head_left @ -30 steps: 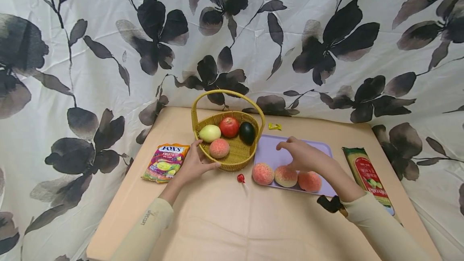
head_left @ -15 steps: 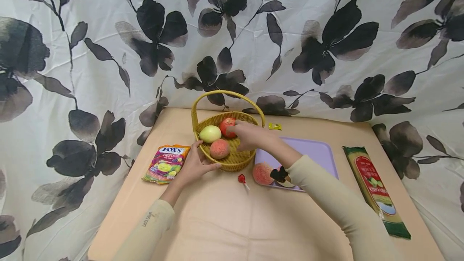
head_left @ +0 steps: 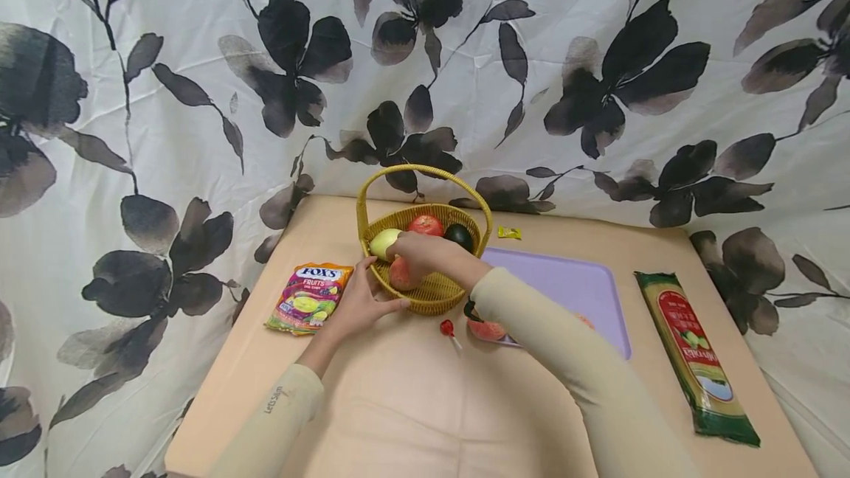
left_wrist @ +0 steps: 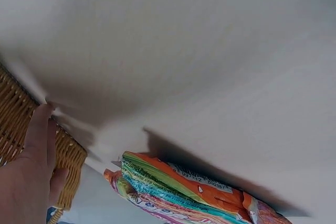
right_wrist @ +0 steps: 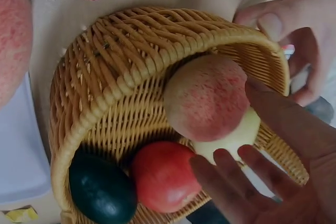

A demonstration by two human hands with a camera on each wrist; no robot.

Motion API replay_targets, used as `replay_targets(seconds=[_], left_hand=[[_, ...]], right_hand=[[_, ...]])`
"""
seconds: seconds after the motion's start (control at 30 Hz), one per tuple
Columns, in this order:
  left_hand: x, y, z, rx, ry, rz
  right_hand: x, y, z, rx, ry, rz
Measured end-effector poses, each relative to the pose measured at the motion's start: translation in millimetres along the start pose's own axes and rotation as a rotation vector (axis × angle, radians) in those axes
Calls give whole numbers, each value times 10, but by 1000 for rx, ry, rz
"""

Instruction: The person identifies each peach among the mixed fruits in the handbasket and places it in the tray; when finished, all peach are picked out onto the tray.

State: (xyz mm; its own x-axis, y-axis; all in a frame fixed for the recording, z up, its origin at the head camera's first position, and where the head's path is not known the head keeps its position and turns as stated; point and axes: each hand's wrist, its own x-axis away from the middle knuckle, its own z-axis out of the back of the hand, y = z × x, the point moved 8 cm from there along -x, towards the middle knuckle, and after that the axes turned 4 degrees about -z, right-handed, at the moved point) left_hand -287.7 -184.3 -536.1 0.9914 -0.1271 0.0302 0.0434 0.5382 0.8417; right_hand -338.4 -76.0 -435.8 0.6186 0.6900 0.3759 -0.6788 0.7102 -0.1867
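The head view is bright, the left wrist view dimmer, with soft shadows beside the basket (left_wrist: 13, 120).

right hand (right_wrist: 302, 192) just beside peach (right_wrist: 205, 98) inside wicker basket (right_wrist: 131, 56)

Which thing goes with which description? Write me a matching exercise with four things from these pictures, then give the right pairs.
Things:
1. candy bag
2. lollipop
3. tray
4. basket

Descriptions:
A. flat and light purple
B. woven, with the person's left hand at its side
C. multicoloured, lying to the left of the basket
D. small and red, on a thin stick

Pairs: 1-C, 2-D, 3-A, 4-B
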Motion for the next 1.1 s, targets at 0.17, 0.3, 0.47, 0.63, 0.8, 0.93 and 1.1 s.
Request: replay_targets(seconds=[0.17,0.3,0.47,0.63,0.8,0.93,1.1], left_hand=[[-8,5,5,-9,0,-4],[-7,9,1,-15,1,-7],[-1,7,-3,-16,3,-5],[-1,10,-2,-21,4,-7],[-5,22,-2,-17,2,-10],[-9,23,6,-23,8,-12],[-4,8,10,-13,8,-5]], right_hand=[[-112,-20,-70,23,-15,1],[-151,-15,-100,23,-30,-23],[-160,6,-143,34,-23,-66],[-153,19,-179,44,23,-68],[-162,27,-213,78,57,-50],[-181,36,-238,70,55,-50],[-203,41,-255,50,54,-49]])
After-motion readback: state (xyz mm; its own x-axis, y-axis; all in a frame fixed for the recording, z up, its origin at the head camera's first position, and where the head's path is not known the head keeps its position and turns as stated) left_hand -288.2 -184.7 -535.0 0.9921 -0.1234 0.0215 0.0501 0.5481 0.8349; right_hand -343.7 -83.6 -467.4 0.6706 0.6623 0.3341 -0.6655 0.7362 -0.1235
